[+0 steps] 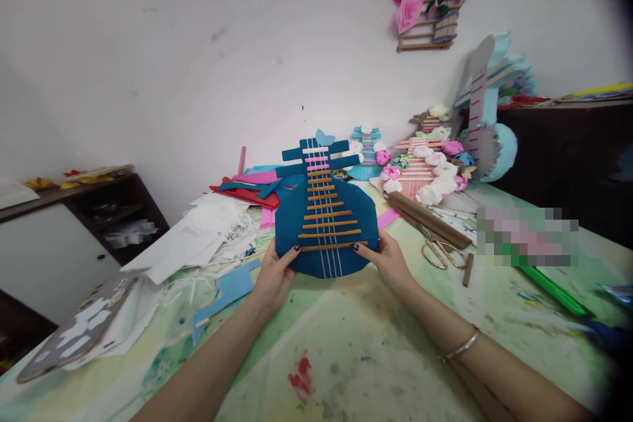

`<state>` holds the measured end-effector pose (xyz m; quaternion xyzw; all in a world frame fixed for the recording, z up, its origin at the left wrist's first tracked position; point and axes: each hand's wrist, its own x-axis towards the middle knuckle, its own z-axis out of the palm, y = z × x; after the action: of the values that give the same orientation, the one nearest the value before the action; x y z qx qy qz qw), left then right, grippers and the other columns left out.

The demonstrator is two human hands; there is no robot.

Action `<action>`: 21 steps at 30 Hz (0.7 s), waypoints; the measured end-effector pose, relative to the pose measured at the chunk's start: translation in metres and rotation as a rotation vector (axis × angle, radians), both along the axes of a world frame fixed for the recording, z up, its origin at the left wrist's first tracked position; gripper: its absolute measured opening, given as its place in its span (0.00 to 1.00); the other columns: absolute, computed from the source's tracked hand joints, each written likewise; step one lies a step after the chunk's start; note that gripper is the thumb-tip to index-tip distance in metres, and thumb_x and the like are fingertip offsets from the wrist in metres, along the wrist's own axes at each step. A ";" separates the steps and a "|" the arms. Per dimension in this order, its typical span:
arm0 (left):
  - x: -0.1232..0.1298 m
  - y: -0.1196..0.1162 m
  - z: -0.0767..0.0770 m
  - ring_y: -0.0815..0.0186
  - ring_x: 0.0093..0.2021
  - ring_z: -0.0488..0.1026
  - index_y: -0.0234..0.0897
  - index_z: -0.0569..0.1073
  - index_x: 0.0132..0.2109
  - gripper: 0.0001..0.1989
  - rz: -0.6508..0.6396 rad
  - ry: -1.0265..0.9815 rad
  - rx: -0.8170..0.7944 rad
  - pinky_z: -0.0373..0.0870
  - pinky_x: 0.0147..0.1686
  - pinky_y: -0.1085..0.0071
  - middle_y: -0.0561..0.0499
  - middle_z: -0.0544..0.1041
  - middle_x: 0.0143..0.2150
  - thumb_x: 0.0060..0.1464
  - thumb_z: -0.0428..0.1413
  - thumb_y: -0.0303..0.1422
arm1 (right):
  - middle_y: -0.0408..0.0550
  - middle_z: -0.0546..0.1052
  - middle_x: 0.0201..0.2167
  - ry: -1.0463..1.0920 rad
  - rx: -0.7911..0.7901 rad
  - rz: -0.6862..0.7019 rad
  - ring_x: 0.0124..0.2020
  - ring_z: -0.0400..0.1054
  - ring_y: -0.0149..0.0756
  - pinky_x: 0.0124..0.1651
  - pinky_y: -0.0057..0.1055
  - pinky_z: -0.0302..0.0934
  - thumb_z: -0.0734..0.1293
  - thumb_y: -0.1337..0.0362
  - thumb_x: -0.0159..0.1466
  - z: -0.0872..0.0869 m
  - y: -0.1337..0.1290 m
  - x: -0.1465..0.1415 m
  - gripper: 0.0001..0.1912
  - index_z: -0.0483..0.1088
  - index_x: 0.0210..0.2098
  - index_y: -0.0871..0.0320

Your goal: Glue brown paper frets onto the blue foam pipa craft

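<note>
Both my hands hold up a dark blue craft pipa (291, 224), a flat lute shape with white strings down its middle. Brown strips cross its body, and pink and white strips lie higher on the neck. A light blue paper piece (325, 138) sits at its top. My left hand (277, 273) grips the lower left edge, thumb on the front. On the lower right edge my right hand (390, 262) is closed the same way, its thumb at the end of the lowest brown strip. The fingers behind the pipa are hidden.
Gold-handled scissors (440, 252) and a brown paper roll (430, 221) lie to the right. White paper sheets (182, 244) and a light blue sheet (230, 290) are on the left. Flower-trimmed pipas (420, 171) stand at the back, beside a large light blue instrument model (499, 145).
</note>
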<state>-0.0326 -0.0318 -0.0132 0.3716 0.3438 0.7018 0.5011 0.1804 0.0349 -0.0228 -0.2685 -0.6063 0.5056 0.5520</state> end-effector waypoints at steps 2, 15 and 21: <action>0.001 0.000 0.000 0.59 0.51 0.72 0.45 0.63 0.58 0.29 -0.006 0.004 0.003 0.71 0.48 0.61 0.47 0.74 0.53 0.49 0.61 0.29 | 0.49 0.77 0.40 -0.003 -0.015 -0.012 0.40 0.71 0.43 0.43 0.40 0.68 0.72 0.57 0.53 0.000 0.000 0.000 0.20 0.70 0.43 0.57; 0.002 -0.002 0.001 0.58 0.48 0.74 0.42 0.63 0.58 0.33 0.025 0.009 -0.050 0.73 0.46 0.61 0.47 0.76 0.51 0.45 0.63 0.28 | 0.56 0.69 0.51 -0.238 0.098 -0.352 0.46 0.67 0.46 0.44 0.43 0.66 0.70 0.53 0.54 0.004 -0.003 0.001 0.31 0.58 0.53 0.55; 0.012 -0.007 0.000 0.56 0.52 0.71 0.44 0.60 0.60 0.35 0.023 0.061 -0.005 0.72 0.48 0.59 0.45 0.72 0.56 0.46 0.63 0.31 | 0.59 0.60 0.54 -0.407 0.399 -0.641 0.55 0.55 0.50 0.55 0.48 0.55 0.69 0.54 0.54 0.020 -0.024 -0.007 0.32 0.56 0.53 0.57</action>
<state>-0.0210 -0.0391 -0.0130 0.3877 0.3651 0.6950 0.4831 0.1729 0.0108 -0.0031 -0.4257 -0.6747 0.1179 0.5913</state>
